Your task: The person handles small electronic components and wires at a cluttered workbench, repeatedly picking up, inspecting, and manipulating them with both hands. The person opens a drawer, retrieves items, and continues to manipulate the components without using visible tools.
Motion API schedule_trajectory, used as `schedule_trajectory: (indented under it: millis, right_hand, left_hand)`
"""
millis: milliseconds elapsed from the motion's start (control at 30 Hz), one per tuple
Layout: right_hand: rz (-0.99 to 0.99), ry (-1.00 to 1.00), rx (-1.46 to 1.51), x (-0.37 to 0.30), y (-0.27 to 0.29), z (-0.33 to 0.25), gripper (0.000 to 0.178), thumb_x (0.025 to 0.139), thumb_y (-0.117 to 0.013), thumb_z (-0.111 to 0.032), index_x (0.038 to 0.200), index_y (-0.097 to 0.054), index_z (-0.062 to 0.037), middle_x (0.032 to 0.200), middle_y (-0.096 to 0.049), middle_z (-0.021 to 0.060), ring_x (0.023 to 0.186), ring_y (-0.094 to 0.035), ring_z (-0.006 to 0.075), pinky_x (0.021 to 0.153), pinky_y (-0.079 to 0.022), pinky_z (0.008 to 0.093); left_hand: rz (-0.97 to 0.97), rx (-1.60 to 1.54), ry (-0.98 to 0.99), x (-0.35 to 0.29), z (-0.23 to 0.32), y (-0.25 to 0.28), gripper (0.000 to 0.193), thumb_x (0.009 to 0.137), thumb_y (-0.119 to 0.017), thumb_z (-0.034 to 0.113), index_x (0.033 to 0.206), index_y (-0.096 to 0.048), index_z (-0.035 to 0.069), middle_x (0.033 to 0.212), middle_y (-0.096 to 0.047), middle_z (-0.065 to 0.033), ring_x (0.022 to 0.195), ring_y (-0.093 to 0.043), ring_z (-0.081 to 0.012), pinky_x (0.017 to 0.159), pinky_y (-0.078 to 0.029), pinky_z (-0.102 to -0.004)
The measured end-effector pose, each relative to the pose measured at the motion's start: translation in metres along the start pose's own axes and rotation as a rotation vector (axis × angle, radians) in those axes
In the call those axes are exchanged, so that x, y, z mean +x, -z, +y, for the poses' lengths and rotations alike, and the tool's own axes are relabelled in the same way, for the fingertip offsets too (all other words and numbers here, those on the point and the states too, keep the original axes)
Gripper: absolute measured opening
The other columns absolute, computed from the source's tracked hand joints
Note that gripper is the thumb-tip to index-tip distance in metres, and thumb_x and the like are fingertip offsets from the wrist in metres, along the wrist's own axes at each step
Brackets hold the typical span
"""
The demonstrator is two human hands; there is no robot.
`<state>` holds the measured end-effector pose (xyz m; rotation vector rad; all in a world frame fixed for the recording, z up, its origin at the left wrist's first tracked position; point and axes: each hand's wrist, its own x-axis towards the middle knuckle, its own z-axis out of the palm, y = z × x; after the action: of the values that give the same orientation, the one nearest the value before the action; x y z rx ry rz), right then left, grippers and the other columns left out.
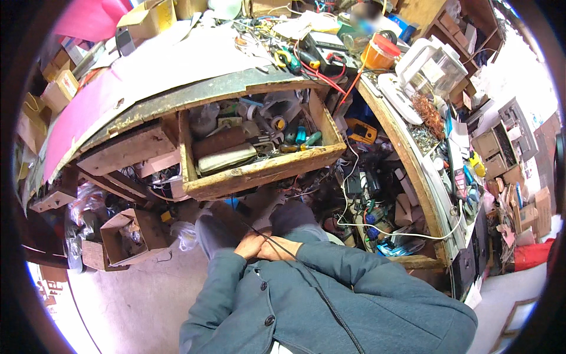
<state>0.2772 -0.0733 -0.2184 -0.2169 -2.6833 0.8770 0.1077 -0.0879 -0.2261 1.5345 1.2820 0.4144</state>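
Apparently pausing, left hand (250, 245) against right hand (279, 249), near brown wooden drawer's front edge (265, 170). Cannot tell grip opening or contents. Next, separate.

Lower centre: fingers of the left hand (250, 244) and right hand (280, 248) indistinct where they meet; grip undeterminable. Upper right: blurred patch (366, 16), unidentifiable. Bottom edge cuts off grey coat (336, 307); top edge, upper-left pink sheet (88, 19).
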Motion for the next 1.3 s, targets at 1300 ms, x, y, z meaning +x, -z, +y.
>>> schedule_trajectory:
  millis: [1300]
  right_hand:
    - [-0.017,-1.178,-0.824,0.094,0.359,0.043,0.025,0.090,-0.061,-0.010,0.106,-0.077,-0.0007,0.109,-0.074,0.0251,0.104,-0.073,0.0389,0.090,-0.058,0.0480]
  left_hand:
    - [0.486,-0.285,-0.024,-0.076,0.017,0.026,0.023,0.100,-0.059,0.015,0.109,-0.074,0.000,0.077,-0.071,-0.0071,0.067,-0.065,-0.0131,0.064,-0.053,-0.0301]
